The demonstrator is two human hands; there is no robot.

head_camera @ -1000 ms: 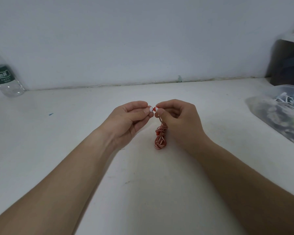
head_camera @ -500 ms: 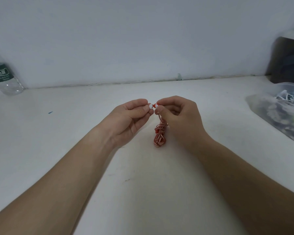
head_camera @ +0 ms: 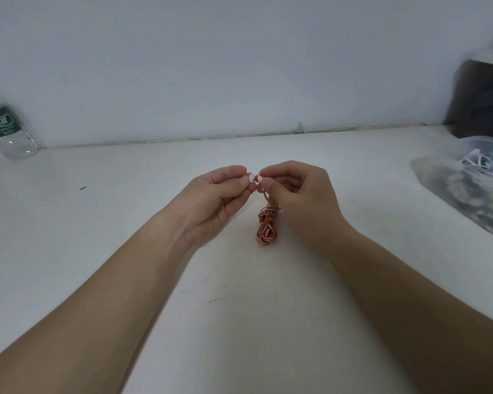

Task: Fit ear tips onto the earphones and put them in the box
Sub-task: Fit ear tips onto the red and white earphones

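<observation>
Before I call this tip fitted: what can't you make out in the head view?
Head view:
- Whether the white ear tip is seated on the red earbud: too small, pinched by left hand and right hand.
- Second earbud: hidden, perhaps in the cable bundle.
- Clear box contents: blurred, cut off by the right edge.

The one wide-angle head-worn camera is looking forward and down across the flat white tabletop (head_camera: 69, 223) toward the plain pale wall (head_camera: 239, 66), hovering close above the left hand (head_camera: 211, 194) and right hand (head_camera: 302, 194) at mid-frame.
</observation>
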